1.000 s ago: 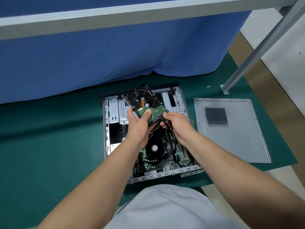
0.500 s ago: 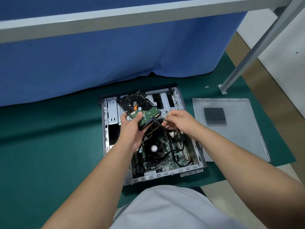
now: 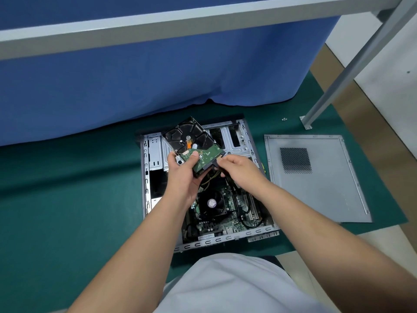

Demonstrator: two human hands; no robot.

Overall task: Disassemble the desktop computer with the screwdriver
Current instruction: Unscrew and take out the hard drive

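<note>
Computer (image 3: 158, 199) lies open on its side on the green mat, side panel (image 3: 316, 190) laid flat just to its right. Hard drive (image 3: 191, 141) lifted above the drive bay, circuit side up, so the plug end faces the person. Left hand (image 3: 184, 177) grips the drive's near end to steady it. Right hand (image 3: 239, 170) pinches the cable plug (image 3: 215, 164) at the drive's edge, probably to pull it free. Two screws (image 3: 284, 119) sit apart by the frame foot. No screwdriver in view.

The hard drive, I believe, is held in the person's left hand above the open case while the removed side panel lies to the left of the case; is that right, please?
Not quite: the head view shows the side panel lying to the right of the case, not left. The left hand does hold the hard drive above it.
</note>
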